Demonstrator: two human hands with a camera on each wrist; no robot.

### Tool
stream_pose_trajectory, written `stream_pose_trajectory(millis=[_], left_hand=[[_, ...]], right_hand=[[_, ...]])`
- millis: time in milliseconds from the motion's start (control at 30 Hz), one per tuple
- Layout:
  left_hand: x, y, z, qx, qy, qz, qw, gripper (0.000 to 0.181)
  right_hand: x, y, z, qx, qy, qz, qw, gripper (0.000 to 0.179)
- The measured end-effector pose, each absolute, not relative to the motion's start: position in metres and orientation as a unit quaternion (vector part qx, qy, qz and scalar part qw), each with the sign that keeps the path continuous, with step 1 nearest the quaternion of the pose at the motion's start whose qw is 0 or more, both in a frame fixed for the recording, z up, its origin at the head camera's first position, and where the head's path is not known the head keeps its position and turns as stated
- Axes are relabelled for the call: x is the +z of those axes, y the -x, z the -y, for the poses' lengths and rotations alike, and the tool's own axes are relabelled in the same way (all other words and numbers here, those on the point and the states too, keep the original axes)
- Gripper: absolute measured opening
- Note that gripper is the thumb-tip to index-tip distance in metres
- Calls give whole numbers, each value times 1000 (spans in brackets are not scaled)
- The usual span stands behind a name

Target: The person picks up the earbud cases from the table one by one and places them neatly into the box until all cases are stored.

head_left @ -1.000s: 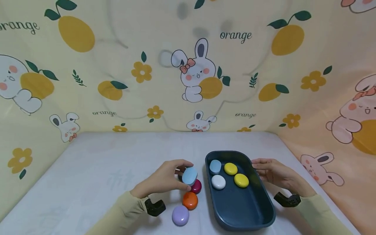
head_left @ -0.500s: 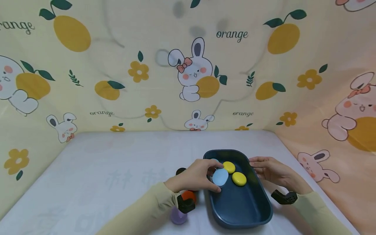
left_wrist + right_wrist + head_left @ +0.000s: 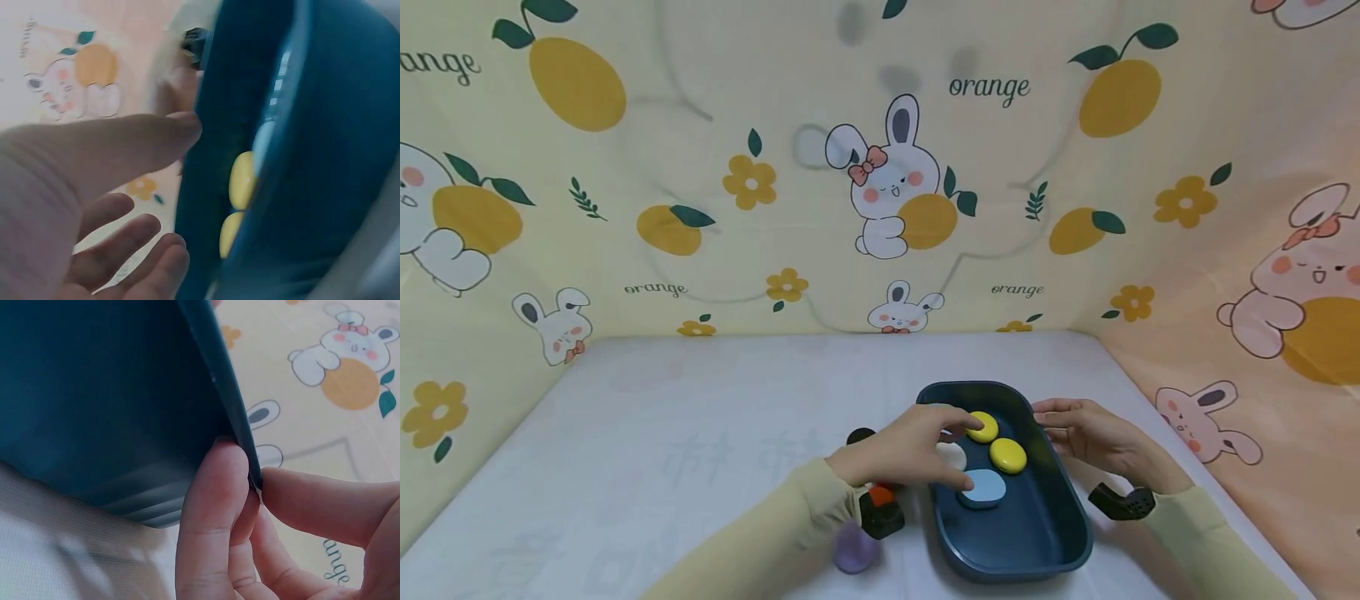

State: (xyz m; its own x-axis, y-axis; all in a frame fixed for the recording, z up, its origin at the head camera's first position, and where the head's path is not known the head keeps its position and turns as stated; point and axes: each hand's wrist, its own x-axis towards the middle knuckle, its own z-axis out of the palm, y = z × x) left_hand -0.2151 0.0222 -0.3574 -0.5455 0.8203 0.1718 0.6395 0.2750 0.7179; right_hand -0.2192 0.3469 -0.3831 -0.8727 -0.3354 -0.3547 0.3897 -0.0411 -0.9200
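A light blue rounded block (image 3: pixel 983 490) lies inside the dark blue tray (image 3: pixel 1022 546). My left hand (image 3: pixel 910 448) hovers over the tray's left side, its thumb by that block. In the left wrist view, thumb and fingers (image 3: pixel 159 275) stand spread with nothing between them. Two yellow round pieces (image 3: pixel 1008 457) and a white one (image 3: pixel 953 456), partly hidden by the hand, are also in the tray. At the tray's right wall, my right hand (image 3: pixel 1108 442) pinches the rim (image 3: pixel 240 419) between thumb and fingers.
Left of the tray, a purple round piece (image 3: pixel 856 548), an orange one (image 3: pixel 881 496) and a black one (image 3: pixel 861 435) sit on the white table (image 3: pixel 715 433), partly covered by the left arm. A printed cloth (image 3: pixel 760 100) rises behind.
My left hand carried the light blue block rightward from beside the tray and let go of it inside. The right hand stayed at the tray's rim.
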Motion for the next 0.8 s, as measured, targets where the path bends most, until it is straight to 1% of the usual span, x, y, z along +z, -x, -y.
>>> stream_pose_trajectory(millis=[267,467,567,800], left_hand=[[-340,211,21,450,-408,-789,88,48],[-341,208,64,470,-375,-795,80,42],[-348,204,82,470,-365,-798,91,40],[-369,189,107,473,-374,-786,140,34]], right_hand=[[-383,220,-347,-720,-14,-646,254,16],[-382,220,-347,-715,-28,-654,246,15],[-382,220,-347,-714,-30,-655,245,15],[-382,220,-347,-715,-27,-653,249,16]])
